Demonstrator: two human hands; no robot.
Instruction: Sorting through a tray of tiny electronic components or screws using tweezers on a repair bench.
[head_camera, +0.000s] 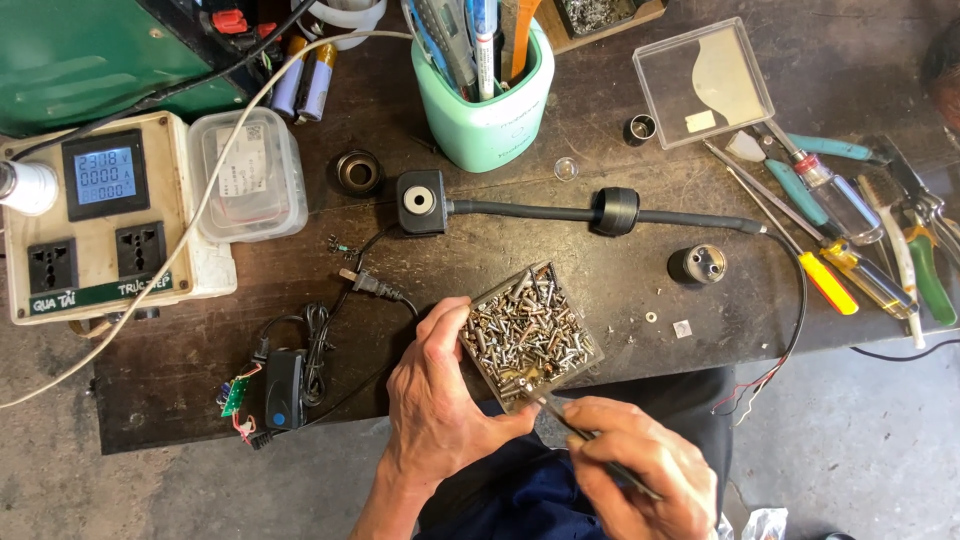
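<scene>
screw box (528, 335): clear square tray of loose screws at bench (180, 390) front edge | left hand (437, 395) clasps its near-left side | right hand (640, 470) pinches tweezers (575, 428), long axis up-left, tips in near corner | black cable (530, 210) beyond

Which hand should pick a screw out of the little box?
Probably the right hand: it holds tweezers whose tips sit at the near corner of the clear box of screws. The left hand is busy with its grip on the box's edge.
</scene>
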